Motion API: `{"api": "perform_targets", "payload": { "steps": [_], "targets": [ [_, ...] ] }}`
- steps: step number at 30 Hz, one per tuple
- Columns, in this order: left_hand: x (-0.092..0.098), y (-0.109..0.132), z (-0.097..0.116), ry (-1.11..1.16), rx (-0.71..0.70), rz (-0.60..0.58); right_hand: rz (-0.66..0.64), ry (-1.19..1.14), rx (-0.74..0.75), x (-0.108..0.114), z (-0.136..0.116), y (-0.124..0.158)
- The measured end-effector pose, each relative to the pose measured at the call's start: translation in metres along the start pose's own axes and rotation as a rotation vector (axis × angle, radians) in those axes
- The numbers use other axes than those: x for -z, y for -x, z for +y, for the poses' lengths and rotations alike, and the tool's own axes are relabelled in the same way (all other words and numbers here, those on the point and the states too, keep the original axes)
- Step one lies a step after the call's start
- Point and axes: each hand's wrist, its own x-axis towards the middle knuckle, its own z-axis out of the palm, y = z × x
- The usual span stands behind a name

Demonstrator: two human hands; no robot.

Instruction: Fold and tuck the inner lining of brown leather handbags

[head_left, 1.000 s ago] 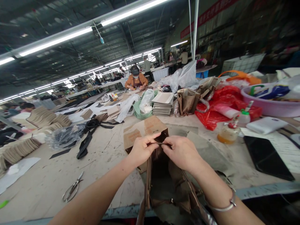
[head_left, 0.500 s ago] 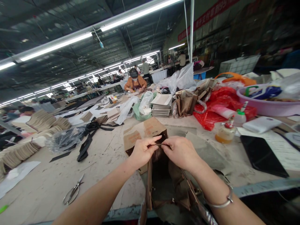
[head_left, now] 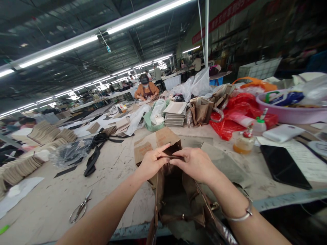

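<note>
A brown handbag (head_left: 176, 190) stands at the table's front edge, its mouth facing up toward me and its inside dark. My left hand (head_left: 152, 161) pinches the bag's far rim between thumb and fingers, with the index finger stretched out above. Close beside it, my right hand (head_left: 194, 162) grips the same rim, thumb below and fingers on top. Small metal fittings show on the bag's near edges. Just behind the hands lies an open cardboard box (head_left: 155, 141). The fingertips cover part of the rim.
Scissors (head_left: 80, 207) lie at left, near black straps (head_left: 93, 160). To the right are a black tablet (head_left: 284, 166), a bottle of amber liquid (head_left: 242, 144), a red plastic bag (head_left: 240, 109) and a purple basin (head_left: 288, 114). Stacked panels (head_left: 175, 115) stand behind the box. A co-worker (head_left: 146, 90) sits farther back.
My fingers have shifted along the bag's rim, the right hand slightly leftward with its thumb more extended. The bag's mouth looks a little wider. The view has moved slightly.
</note>
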Motion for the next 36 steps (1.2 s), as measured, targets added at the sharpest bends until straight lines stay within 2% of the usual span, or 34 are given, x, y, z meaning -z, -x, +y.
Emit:
{"api": "perform_targets", "payload": {
  "steps": [4, 10, 12, 14, 17, 18, 20, 24, 26, 29, 32, 34, 36],
  "targets": [
    [0.008, 0.000, -0.004, 0.206, 0.079, -0.161, 0.004, 0.011, 0.024, -0.001, -0.003, -0.002],
    [0.017, 0.001, -0.022, 0.666, 0.114, -0.348, 0.038, 0.111, 0.075, 0.001, -0.010, -0.002],
    [0.018, 0.004, -0.024, 0.785, 0.112, -0.340, 0.042, 0.107, 0.053, 0.001, -0.007, -0.003],
    [0.016, 0.008, -0.028, 0.826, 0.120, -0.183, 0.038, 0.085, 0.030, 0.001, -0.002, -0.003],
    [0.006, 0.023, -0.039, 0.781, 0.157, 0.212, 0.024, 0.035, 0.034, 0.001, 0.002, -0.004],
    [0.001, 0.032, -0.045, 0.757, 0.172, 0.310, 0.019, 0.025, 0.042, 0.001, 0.003, -0.004],
    [-0.008, 0.054, -0.055, 0.712, 0.197, 0.406, 0.009, 0.014, 0.069, 0.002, 0.003, -0.003],
    [-0.023, 0.107, -0.067, 0.678, 0.290, 0.527, 0.007, -0.007, 0.167, 0.007, 0.003, -0.003],
    [-0.030, 0.132, -0.070, 0.690, 0.349, 0.550, 0.016, -0.001, 0.221, 0.008, 0.002, -0.005],
    [-0.041, 0.166, -0.074, 0.614, 0.426, 0.510, -0.047, 0.082, 0.294, 0.006, -0.005, -0.009],
    [-0.048, 0.196, -0.077, 0.440, 0.433, 0.378, -0.088, 0.240, 0.293, 0.001, -0.015, -0.013],
    [-0.050, 0.211, -0.077, 0.328, 0.347, 0.202, -0.074, 0.335, 0.270, -0.001, -0.020, -0.014],
    [-0.052, 0.221, -0.075, 0.223, 0.176, 0.066, -0.074, 0.397, 0.261, -0.002, -0.024, -0.015]
  ]
}}
